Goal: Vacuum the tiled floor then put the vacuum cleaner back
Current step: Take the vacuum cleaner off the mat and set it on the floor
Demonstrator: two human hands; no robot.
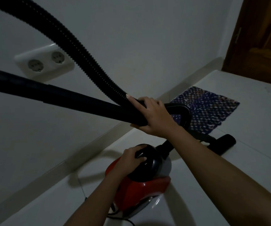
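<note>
A red and black vacuum cleaner [141,185] stands on the white tiled floor [245,98] close to the wall. My left hand [131,158] rests on its black top, fingers wrapped over the handle. My right hand [152,115] grips the black wand [66,97] together with the end of the ribbed black hose [82,51], index finger stretched along the hose. The hose loops up and out of the picture at the top left. The black floor nozzle [221,144] lies on the tiles behind my right forearm.
A white double wall socket [45,62] sits on the pale wall to the left. A blue patterned mat [206,110] lies on the floor beyond the wand handle. A brown wooden door [262,38] stands at the top right. A cream skirting board [66,160] runs along the wall.
</note>
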